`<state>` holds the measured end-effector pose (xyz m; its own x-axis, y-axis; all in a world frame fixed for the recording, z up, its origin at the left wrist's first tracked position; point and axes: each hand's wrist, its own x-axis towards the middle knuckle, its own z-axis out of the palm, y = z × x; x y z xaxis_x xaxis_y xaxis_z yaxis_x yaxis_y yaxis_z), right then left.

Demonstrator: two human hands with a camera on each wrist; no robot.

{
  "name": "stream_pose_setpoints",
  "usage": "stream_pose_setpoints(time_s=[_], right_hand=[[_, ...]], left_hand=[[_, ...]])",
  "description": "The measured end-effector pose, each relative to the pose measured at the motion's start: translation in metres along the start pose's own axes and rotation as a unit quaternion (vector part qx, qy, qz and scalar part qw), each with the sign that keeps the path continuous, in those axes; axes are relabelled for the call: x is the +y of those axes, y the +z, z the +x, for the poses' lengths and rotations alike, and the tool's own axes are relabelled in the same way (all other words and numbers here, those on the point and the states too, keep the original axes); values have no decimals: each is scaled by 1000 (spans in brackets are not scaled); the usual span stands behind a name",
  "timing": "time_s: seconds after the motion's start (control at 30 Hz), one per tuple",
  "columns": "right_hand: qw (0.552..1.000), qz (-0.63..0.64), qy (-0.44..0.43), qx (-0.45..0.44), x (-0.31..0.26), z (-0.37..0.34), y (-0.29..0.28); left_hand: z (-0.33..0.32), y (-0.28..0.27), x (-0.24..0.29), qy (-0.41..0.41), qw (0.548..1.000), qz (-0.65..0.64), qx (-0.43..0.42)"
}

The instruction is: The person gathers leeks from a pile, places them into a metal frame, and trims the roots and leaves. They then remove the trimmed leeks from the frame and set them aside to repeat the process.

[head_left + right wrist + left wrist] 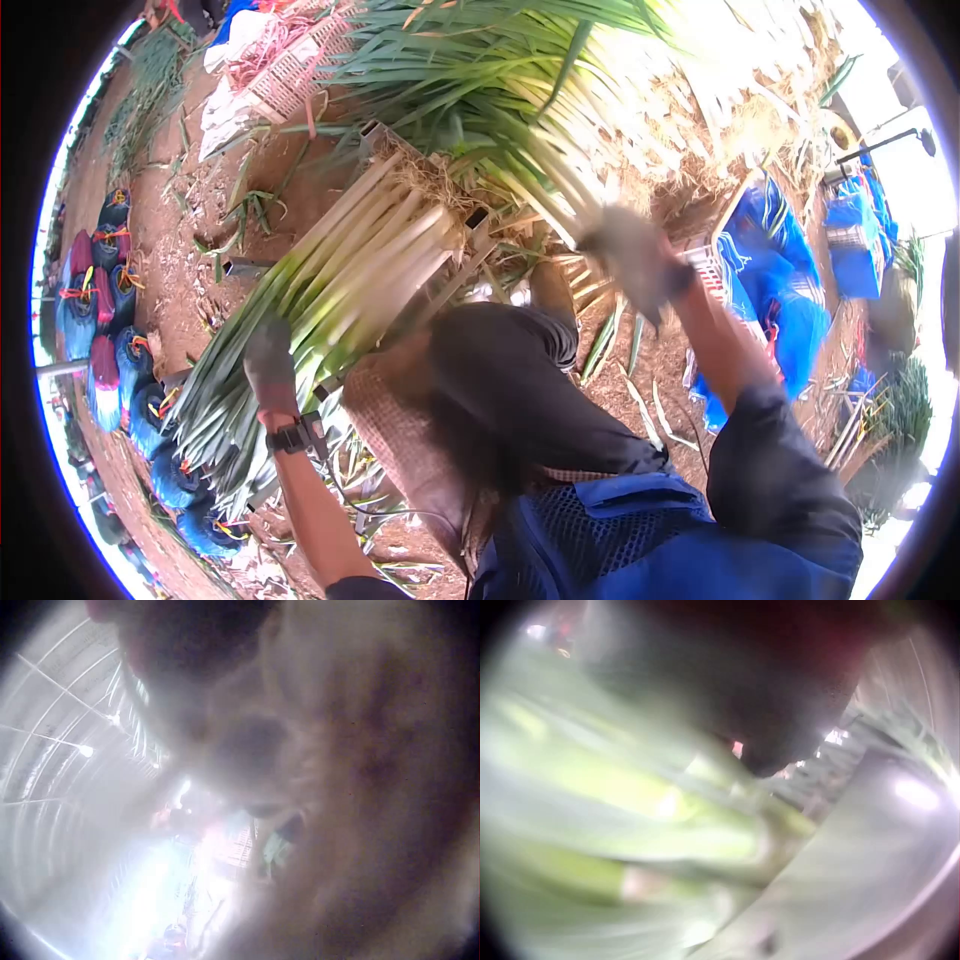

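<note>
A thick bundle of leeks (350, 260) lies slantwise on a metal-edged stand, white stems and roots at the upper right, green leaves at the lower left. On its leaves rests my left hand (270, 365), in a grey glove, fingers pointing away from me. The left wrist view has blurred green stems (652, 817) beside the dark glove (757, 697). My right hand (635, 260), gloved and motion-blurred, holds the white ends of a few leek stalks (545, 195) at the near side of the large pile. Blurred glove fabric (375, 787) fills much of the right wrist view.
The large leek pile (650, 90) spreads across the back. A pink crate (305, 70) stands at the back left. Blue bags (775, 260) lie to the right. Several tied bundles (120, 260) line the left side. Leaf scraps cover the brown ground (165, 240).
</note>
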<state>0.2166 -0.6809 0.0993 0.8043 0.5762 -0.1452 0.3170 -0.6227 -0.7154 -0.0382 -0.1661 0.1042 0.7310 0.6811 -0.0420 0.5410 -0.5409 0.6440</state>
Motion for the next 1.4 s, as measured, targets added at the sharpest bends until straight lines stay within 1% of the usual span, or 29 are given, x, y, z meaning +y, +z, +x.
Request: stream_pose_setpoints(time_s=[0.07, 0.1, 0.17, 0.23, 0.27, 0.33, 0.37, 0.43, 0.53, 0.57, 0.6, 0.63, 0.67, 0.7, 0.73, 0.77, 0.8, 0.87, 0.97, 1.0, 1.03, 1.07, 1.1, 1.13, 1.17, 1.23, 1.27, 1.37, 1.4], right_hand=[[992, 66, 97, -44, 32, -50, 18], [985, 78, 149, -41, 18, -86, 18], [966, 142, 206, -71, -25, -97, -15], [931, 273, 217, -111, -39, -99, -47], [906, 334, 226, -130, -46, -99, -63], [911, 351, 200, -89, -69, -121, -72], [918, 339, 193, -78, -80, -140, -75], [918, 331, 204, -79, -97, -175, -75], [865, 408, 268, -114, -115, -214, -66], [849, 417, 301, -120, -130, -223, -63], [960, 267, 35, -81, -107, -228, -57], [977, 205, -23, -58, -92, -233, -52], [980, 192, -2, -51, -78, -233, -49], [974, 216, 55, -43, -62, -233, -46], [943, 296, 146, -39, -52, -231, -45], [845, 467, 261, -13, -52, -224, -46], [849, 447, 280, -14, -47, -216, -49], [901, 345, 262, -38, -51, -208, -54], [949, 182, 219, -139, -75, -196, -52], [951, 69, 224, -203, -82, -193, -47], [957, 183, 127, -186, -95, -198, -39], [959, 205, 126, -153, -91, -207, -21], [959, 226, 124, -119, -89, -209, -8], [938, 224, 187, -188, -86, -205, -12], [937, 193, 207, -205, -89, -200, -14], [931, 129, 247, -235, -96, -194, -19], [938, 131, 242, -213, -106, -194, -27], [945, 161, 223, -175, -130, -206, -51], [941, 187, 214, -184, -127, -215, -59]], left_hand=[[-30, -18, 77, -9, 968, -243, 54], [-53, -25, 106, -16, 933, -353, 71], [-94, -25, 164, 21, 914, -404, -11], [-135, 24, 212, -20, 833, -532, -151], [-150, 53, 217, -10, 760, -601, -247], [-177, 104, 243, -129, 690, -605, -375], [-185, 125, 267, -251, 693, -548, -395], [-207, 151, 291, -381, 610, -549, -426], [-231, 200, 301, -354, 477, -703, -392], [-236, 224, 289, -281, 521, -697, -405], [-236, 232, 285, -274, 526, -695, -407], [-237, 240, 280, -269, 530, -693, -408], [-236, 247, 270, -292, 552, -663, -412], [-236, 221, 286, -355, 539, -644, -411], [-235, 230, 275, -336, 556, -637, -416], [-235, 240, 265, -315, 572, -629, -422], [-234, 237, 267, -324, 610, -599, -405], [-235, 234, 272, -312, 650, -569, -395], [-235, 234, 272, -269, 691, -552, -381], [-235, 234, 274, -245, 707, -549, -371], [-233, 233, 277, -220, 723, -547, -360], [-230, 230, 279, -205, 769, -466, -386], [-229, 233, 278, -192, 779, -463, -377], [-229, 235, 277, -179, 789, -459, -368], [-230, 233, 280, -183, 774, -491, -355], [-227, 224, 282, -181, 783, -463, -373], [-225, 219, 285, -179, 787, -450, -382], [-229, 243, 284, -278, 563, -685, -369], [-224, 241, 284, -237, 549, -703, -385]])
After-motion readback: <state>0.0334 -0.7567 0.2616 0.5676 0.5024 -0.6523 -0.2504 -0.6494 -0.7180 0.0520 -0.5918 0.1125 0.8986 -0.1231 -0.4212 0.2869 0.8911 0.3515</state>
